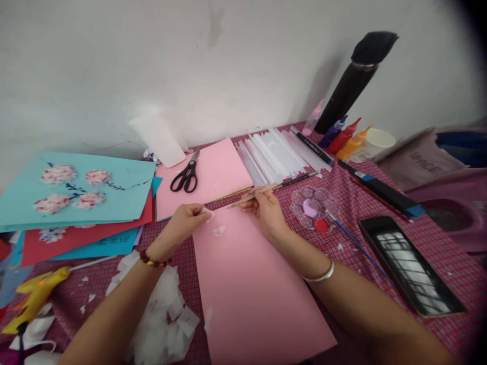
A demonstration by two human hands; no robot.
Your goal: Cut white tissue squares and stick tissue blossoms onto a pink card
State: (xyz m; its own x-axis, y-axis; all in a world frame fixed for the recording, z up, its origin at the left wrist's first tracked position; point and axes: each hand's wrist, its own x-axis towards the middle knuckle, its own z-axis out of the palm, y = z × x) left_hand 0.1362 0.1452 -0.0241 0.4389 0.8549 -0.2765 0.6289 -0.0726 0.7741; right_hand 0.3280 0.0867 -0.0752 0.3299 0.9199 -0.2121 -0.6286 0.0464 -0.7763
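My left hand (192,218) pinches a small white scrap of tissue paper (207,213) at the far left corner of a pink sheet (254,284). My right hand (264,210) grips a thin light wooden stick (268,188), whose pointed end faces left toward the scrap, apart from it. The exact kind of stick is hard to make out. Another white scrap (219,231) lies on the sheet just below my fingers. A pile of cut white tissue pieces (163,314) sits left of the sheet, partly behind my left forearm.
Black scissors (185,177) rest on more pink paper (224,167). White glue sticks (274,152) lie behind my right hand. Rightward are a paint palette (304,195), a brush (353,238), a phone (409,263) and paint bottles (344,137). Leftward are a glue gun (38,294) and blue flower artwork (122,172).
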